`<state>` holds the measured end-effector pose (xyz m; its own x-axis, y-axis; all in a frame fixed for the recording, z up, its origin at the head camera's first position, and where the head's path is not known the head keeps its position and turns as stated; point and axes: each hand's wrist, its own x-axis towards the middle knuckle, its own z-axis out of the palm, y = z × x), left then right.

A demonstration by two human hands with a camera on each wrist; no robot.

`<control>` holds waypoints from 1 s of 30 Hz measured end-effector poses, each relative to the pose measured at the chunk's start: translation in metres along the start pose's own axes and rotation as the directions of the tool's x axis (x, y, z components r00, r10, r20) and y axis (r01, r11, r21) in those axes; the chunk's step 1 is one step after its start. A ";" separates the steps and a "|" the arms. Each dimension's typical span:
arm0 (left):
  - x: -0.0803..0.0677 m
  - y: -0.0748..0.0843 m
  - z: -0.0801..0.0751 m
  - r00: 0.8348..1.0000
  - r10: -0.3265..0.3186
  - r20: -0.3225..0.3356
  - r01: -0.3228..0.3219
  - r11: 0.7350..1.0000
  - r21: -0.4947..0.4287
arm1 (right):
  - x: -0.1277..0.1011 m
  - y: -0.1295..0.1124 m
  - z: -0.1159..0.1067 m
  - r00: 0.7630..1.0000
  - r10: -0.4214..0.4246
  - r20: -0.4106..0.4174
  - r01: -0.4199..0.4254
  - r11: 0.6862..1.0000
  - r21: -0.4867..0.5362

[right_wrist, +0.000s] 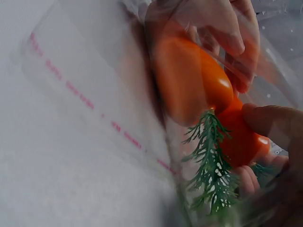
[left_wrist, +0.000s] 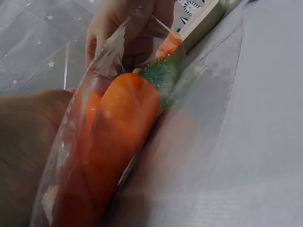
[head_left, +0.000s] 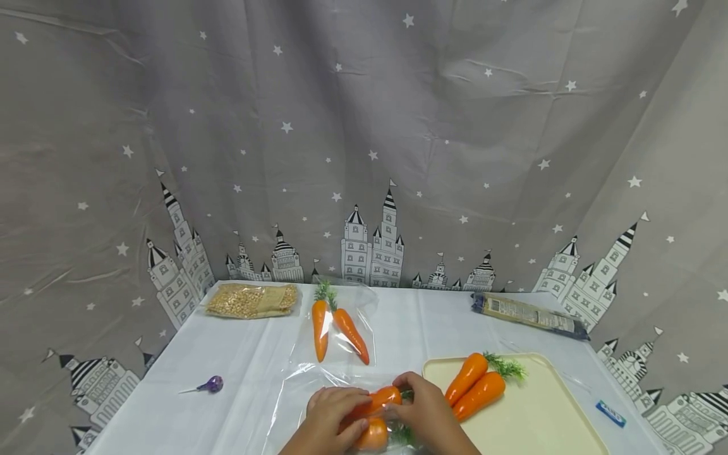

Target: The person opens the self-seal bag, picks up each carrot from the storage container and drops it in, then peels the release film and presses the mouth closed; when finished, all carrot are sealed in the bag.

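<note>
Two orange carrots with green feathery tops lie in a clear plastic bag (head_left: 287, 404) at the front middle of the table. My left hand (head_left: 332, 417) grips the carrots from the left, fingers over the farther carrot (head_left: 382, 398) and thumb by the nearer carrot (head_left: 372, 436). From the other side my right hand (head_left: 429, 414) pinches the leafy end of the farther one between thumb and fingers. In the right wrist view, a green top (right_wrist: 210, 165) hangs beside the right fingers, and pink print runs along the bag's film (right_wrist: 85, 99). Bag film partly veils the left fingers there.
Two carrots (head_left: 474, 385) lie on a cream tray (head_left: 540, 417) at right. Behind my hands, another clear bag holds two slimmer carrots (head_left: 341, 325). Around them are a bag of yellow kernels (head_left: 250, 300), a lollipop (head_left: 213, 383), a long dark packet (head_left: 529, 313) and a small blue pack (head_left: 611, 413).
</note>
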<state>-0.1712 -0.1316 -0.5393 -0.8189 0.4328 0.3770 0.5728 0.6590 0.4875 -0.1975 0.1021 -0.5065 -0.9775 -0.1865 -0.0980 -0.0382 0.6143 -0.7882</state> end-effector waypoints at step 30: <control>0.001 0.006 -0.004 0.998 -0.052 0.036 0.054 0.998 -0.041 | -0.002 -0.005 0.012 0.982 -0.032 0.184 0.021 0.998 0.058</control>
<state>-0.1684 -0.1297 -0.5327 -0.8484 0.4196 0.3226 0.5291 0.6556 0.5387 -0.1931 0.0902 -0.5100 -0.9210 -0.3438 -0.1833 -0.0470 0.5651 -0.8237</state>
